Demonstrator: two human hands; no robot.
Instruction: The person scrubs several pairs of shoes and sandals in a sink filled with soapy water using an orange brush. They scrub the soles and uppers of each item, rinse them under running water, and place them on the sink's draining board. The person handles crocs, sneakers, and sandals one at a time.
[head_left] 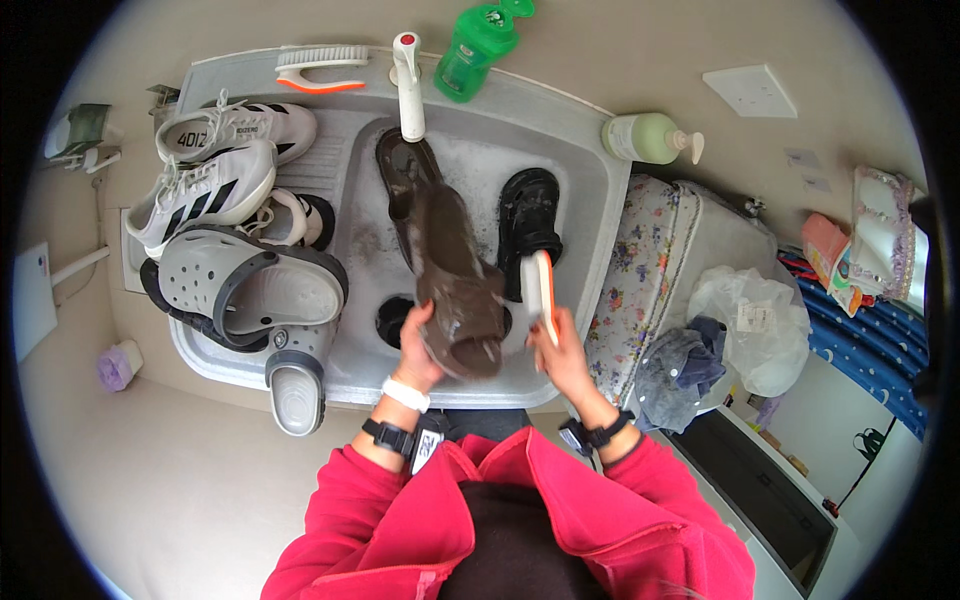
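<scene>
My left hand grips a wet brown slide sandal by its side, near the strap and open toe. White suds streak the strap. In my right hand is a white and orange scrub brush, held upright just right of the sandal and apart from it. A second brown slide lies in the grey sink below the white faucet, partly covered by the held one. To the right, a black clog rests in soapy water, its near end behind the brush.
Left on the drainboard are white sneakers, grey clogs and other shoes. Along the back ledge stand another brush, a green bottle and a pale green pump bottle. Right of the sink is a floral-covered surface with a plastic bag.
</scene>
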